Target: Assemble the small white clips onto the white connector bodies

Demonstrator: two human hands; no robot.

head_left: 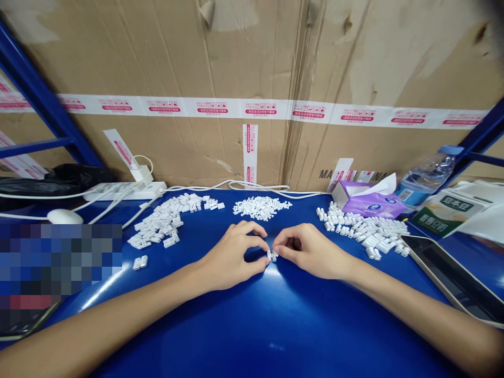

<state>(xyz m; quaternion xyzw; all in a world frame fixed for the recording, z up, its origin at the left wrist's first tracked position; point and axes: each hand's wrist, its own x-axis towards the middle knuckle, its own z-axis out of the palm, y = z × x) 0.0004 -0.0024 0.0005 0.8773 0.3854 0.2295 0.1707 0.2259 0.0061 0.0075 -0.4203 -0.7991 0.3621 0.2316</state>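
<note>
1. Pinching a small white plastic connector (272,255), just below frame centre, between thumb and index fingertip of the left hand (232,254).
2. Grasping its other side with thumb and forefinger of the right hand (317,252).
3. Flanked by heaped white connector housings (157,221) at mid-left and white tubular pieces (376,232) at mid-right.
4. Set over a blue tabletop (244,325), lower frame.

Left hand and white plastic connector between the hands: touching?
Touching. The head view shows the left hand pinching the white plastic connector between thumb and index finger.
</note>
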